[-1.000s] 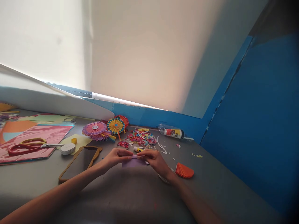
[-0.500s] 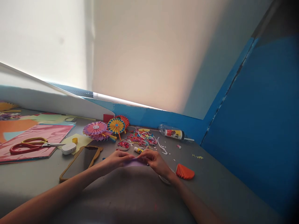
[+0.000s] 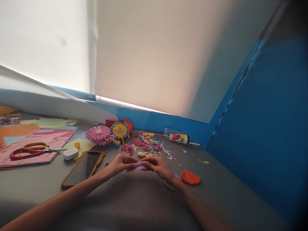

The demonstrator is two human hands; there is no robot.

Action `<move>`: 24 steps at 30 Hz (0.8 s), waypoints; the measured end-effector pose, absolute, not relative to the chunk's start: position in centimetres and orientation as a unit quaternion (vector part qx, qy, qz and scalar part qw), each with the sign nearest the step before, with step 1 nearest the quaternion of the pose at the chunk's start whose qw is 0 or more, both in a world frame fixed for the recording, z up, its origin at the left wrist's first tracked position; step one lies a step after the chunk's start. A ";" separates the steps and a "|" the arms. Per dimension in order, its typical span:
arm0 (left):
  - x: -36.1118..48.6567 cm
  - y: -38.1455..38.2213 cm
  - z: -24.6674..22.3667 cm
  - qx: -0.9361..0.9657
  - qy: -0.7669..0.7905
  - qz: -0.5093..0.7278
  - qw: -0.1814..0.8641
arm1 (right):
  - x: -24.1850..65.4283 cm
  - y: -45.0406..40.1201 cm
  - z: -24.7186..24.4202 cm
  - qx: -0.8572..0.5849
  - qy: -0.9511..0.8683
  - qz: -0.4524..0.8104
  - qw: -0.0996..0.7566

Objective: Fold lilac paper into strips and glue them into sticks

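Both forearms reach in from the lower corners and meet low over the table, wrists slightly bent. The left hand (image 3: 119,163) and right hand (image 3: 157,166) are curled and mostly closed, palms down and turned toward each other. Their fingers pinch a purple paper strip (image 3: 136,166) from either end, so it sits between them, just above the table, with its lower edge showing beneath the fingers. Neither hand has hold of anything else.

The gray table (image 3: 223,195) runs back to a blue wall (image 3: 262,106). Left of the hands lies a pink marbled sheet (image 3: 36,141), with red-handled scissors (image 3: 26,153) resting on it, blades pointing right. Nearer the left forearm is a phone in a tan case (image 3: 83,168) — its edge sits just beside the left wrist. Beyond the hands stand a pink paper rosette (image 3: 98,134) and a yellow-and-blue rosette (image 3: 119,130), side by side and touching. To their right is a heap of paper scraps (image 3: 145,143), with a glue bottle (image 3: 179,138) lying on its side near the wall. An orange paper fan (image 3: 190,177) lies just beyond the right wrist. A glue stick (image 3: 143,154) lies just past the fingertips — close, but not touching them. A small white case (image 3: 71,153) sits by the scissors.
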State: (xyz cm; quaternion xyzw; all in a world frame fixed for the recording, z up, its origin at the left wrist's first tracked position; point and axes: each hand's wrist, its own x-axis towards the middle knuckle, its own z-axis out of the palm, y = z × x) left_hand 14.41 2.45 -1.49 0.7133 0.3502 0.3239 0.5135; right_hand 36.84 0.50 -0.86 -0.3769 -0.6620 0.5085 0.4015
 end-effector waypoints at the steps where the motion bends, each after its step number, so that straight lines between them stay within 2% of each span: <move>1: 14.4 2.5 -1.6 0.719 0.350 0.321 0.507 | 36.8 0.5 -0.9 -0.377 -0.662 0.509 0.401; 11: 15.2 2.1 -2.2 0.704 0.348 0.309 0.537 | 36.7 1.4 -1.8 -0.387 -0.669 0.478 0.417; 18: 15.3 0.5 -2.3 0.683 0.305 0.216 0.627 | 37.3 1.8 -1.8 -0.369 -0.743 0.479 0.287; 21: 15.2 -0.5 -1.9 0.739 0.313 0.174 0.570 | 36.4 1.8 -2.1 -0.373 -0.771 0.449 0.257; 24: 15.0 -1.3 -1.4 0.836 0.311 0.159 0.422 | 35.5 1.7 -2.3 -0.397 -0.791 0.386 0.261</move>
